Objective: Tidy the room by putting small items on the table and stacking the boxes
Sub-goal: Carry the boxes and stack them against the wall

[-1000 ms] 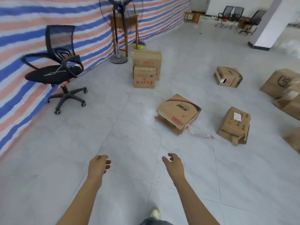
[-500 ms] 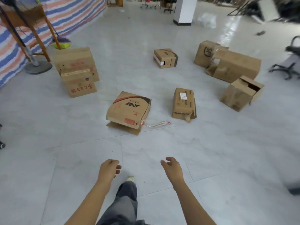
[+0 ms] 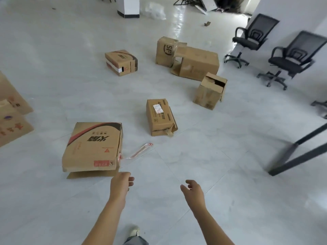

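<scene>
As we swung our view rightward from where it had been a second before, the striped tarp wall and the fan dropped out of sight, and the scattered cardboard came fully into view — so we judged the search for the next box to stack was about settled. Our left hand (image 3: 121, 183) hung loosely curled and empty just beside the flat box (image 3: 92, 147) with the red-and-black swoosh, nearer to it than earlier; our right hand (image 3: 192, 190) was half open, fingers relaxed, holding nothing. The stacked boxes (image 3: 12, 119) had slid to the left edge, well apart from the rest.

Every carton was dull brown corrugated board, soft at the corners. The flat box sagged onto a splayed bottom flap, a strip of clear tape (image 3: 137, 152) trailing from its side. The labelled box (image 3: 159, 117) lay on its side with a torn end; the open-topped box (image 3: 209, 91) stood tilted — flaps loose. Beneath them the pale floor tiles (image 3: 194, 156) looked smooth and faintly glossy. No table top showed, only dark slanted legs (image 3: 299, 156) at right.
</scene>
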The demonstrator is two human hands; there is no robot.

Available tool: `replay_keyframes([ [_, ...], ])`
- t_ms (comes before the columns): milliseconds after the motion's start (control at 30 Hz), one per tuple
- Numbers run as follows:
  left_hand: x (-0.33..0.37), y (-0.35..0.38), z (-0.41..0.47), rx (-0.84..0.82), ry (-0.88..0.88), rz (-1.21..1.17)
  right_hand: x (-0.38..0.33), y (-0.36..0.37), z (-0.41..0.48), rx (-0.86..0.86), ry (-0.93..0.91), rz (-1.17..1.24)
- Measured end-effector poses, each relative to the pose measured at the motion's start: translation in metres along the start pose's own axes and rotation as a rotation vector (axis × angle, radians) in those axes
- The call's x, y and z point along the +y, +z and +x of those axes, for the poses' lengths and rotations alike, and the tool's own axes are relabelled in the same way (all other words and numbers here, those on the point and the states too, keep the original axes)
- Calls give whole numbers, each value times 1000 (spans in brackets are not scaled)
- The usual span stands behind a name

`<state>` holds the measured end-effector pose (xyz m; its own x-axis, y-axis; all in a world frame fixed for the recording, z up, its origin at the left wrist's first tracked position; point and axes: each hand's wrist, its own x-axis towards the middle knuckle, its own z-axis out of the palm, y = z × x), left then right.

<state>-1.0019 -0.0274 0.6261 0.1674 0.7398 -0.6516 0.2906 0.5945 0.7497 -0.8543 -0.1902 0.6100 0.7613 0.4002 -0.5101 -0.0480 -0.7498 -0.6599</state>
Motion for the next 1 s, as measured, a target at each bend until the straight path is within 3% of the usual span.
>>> replay_keyframes([
  [200,18,59,38,-165,-111,129,-2,-17,22,85,100,-24],
  [400,52,154,63,-349,-77,319,7,-56,85,178,236,62],
  [800,150,350,116,-285,48,357,-66,-211,301,269,123,224],
  [1000,163,392,153,-174,-38,396,-64,-205,356,45,166,119],
])
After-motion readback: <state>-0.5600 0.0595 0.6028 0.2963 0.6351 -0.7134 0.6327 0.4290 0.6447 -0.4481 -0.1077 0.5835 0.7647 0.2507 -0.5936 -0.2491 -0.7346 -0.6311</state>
